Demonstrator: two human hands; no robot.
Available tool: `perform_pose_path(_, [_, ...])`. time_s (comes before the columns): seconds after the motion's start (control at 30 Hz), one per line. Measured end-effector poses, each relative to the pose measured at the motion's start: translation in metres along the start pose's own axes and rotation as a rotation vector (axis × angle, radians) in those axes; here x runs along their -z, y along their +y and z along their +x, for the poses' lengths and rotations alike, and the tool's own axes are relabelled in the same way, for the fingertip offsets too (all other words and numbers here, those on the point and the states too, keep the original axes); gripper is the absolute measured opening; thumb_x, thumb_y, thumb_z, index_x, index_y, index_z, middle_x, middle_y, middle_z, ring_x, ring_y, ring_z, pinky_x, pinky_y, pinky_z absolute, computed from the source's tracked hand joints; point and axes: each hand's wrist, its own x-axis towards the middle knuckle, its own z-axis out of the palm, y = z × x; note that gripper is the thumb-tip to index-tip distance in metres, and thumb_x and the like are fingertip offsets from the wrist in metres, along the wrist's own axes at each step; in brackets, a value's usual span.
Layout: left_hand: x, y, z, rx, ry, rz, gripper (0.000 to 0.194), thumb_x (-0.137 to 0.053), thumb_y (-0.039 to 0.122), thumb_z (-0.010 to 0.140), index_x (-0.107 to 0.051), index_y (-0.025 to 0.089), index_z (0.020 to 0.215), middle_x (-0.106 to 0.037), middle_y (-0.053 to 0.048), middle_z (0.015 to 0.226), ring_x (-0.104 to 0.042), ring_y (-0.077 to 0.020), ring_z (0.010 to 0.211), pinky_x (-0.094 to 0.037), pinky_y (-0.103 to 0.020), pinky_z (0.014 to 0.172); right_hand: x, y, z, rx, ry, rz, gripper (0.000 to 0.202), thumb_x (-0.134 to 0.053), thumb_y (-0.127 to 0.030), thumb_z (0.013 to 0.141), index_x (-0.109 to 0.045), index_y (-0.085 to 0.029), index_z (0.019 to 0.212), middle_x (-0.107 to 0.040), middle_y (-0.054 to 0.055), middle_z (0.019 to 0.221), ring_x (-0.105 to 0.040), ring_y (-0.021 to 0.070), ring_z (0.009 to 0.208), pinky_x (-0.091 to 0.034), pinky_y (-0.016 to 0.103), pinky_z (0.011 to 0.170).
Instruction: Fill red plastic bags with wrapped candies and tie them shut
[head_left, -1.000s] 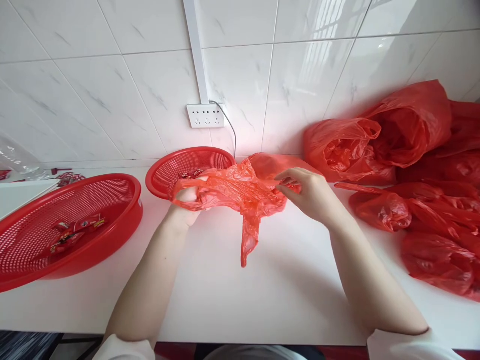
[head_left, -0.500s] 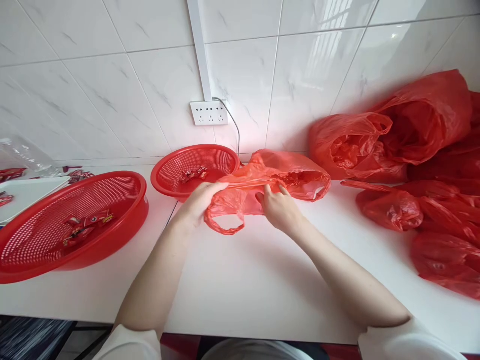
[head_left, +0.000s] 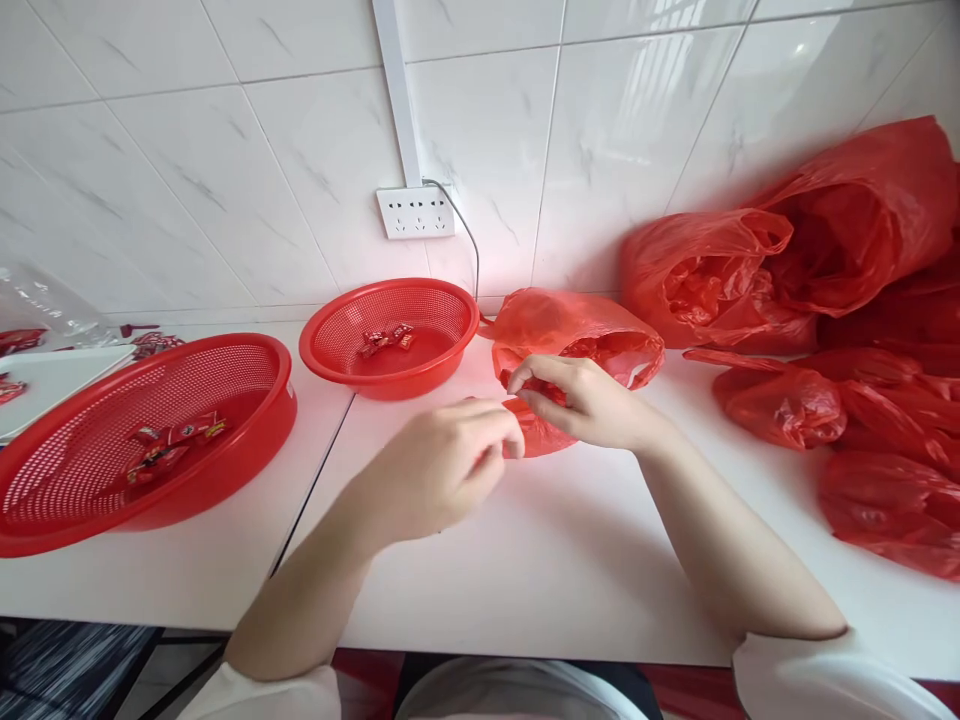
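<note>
Both hands pinching the red plastic bag (head_left: 577, 345) w/ fingertips: left hand (head_left: 442, 465) at its near edge, right hand (head_left: 581, 400) at the rim. Bag sits on the white table (head_left: 525, 560) beside the small red basket (head_left: 390, 340). Looks like the gathering/tying step; thin, crinkly film, so prob needs a firm grip.

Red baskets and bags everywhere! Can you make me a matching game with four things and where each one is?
Things:
1. small red basket
2. big red basket
3. red plastic bag
4. white wall socket

Places:
A. pinched between the left hand and the right hand
B. on the tiled wall
C. at the table's left end
D. at the back of the table, below the socket

Pairs: 1-D, 2-C, 3-A, 4-B
</note>
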Motion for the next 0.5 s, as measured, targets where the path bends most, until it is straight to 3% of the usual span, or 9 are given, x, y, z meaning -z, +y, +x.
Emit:
perform_pose_path(0.07, [-0.018, -0.003, 0.006, 0.090, -0.155, -0.005, 0.024, -0.033, 0.013, 0.087, -0.055, 0.021, 0.081, -0.058, 0.001, 0.074, -0.054, -0.0119, 0.056, -0.041, -0.026, 0.054, -0.001, -0.005, -0.003, 0.019, 0.004, 0.157, 0.022, -0.045, -0.002, 0.080, -0.054, -0.019, 0.092, -0.060, 0.002, 0.091, -0.055, 0.0123, 0.076, -0.044, 0.026, 0.068])
perform_pose_path(0.17, [-0.043, -0.022, 0.021, 0.168, -0.206, -0.063, 0.019, -0.033, 0.015, 0.085, -0.051, 0.021, 0.083, -0.058, 0.000, 0.078, -0.055, -0.0147, 0.062, -0.042, -0.028, 0.057, -0.002, -0.008, -0.008, 0.059, 0.026, 0.451, 0.024, -0.042, 0.003, 0.076, -0.049, -0.019, 0.079, -0.056, 0.000, 0.080, -0.055, 0.0116, 0.073, -0.046, 0.026, 0.066])
perform_pose_path(0.23, [-0.054, -0.034, 0.032, 0.215, -0.251, -0.216, 0.017, -0.034, 0.019, 0.087, -0.051, 0.022, 0.087, -0.059, -0.001, 0.083, -0.057, -0.0159, 0.069, -0.045, -0.029, 0.062, -0.003, -0.008, -0.009, 0.095, 0.069, 0.638, 0.024, -0.041, 0.003, 0.078, -0.047, -0.020, 0.074, -0.052, -0.002, 0.071, -0.053, 0.0103, 0.065, -0.045, 0.025, 0.061])
perform_pose_path(0.37, [-0.059, -0.040, 0.041, 0.289, -0.308, -0.590, 0.018, -0.036, 0.029, 0.090, -0.052, 0.021, 0.090, -0.056, -0.001, 0.084, -0.055, -0.0142, 0.073, -0.047, -0.028, 0.064, -0.008, -0.004, -0.005, 0.137, 0.189, 0.860, 0.022, -0.047, -0.002, 0.081, -0.046, -0.020, 0.069, -0.048, -0.004, 0.059, -0.045, 0.0088, 0.054, -0.041, 0.025, 0.055])
perform_pose_path(0.5, [-0.058, -0.037, 0.038, 0.257, -0.497, -0.565, 0.017, -0.046, 0.027, 0.084, -0.054, 0.018, 0.073, -0.053, 0.000, 0.072, -0.049, -0.0123, 0.064, -0.044, -0.027, 0.063, -0.009, -0.006, 0.000, 0.167, 0.270, 1.030, 0.027, -0.058, -0.010, 0.080, -0.039, -0.021, 0.065, -0.040, -0.008, 0.051, -0.038, 0.0075, 0.047, -0.041, 0.025, 0.054])
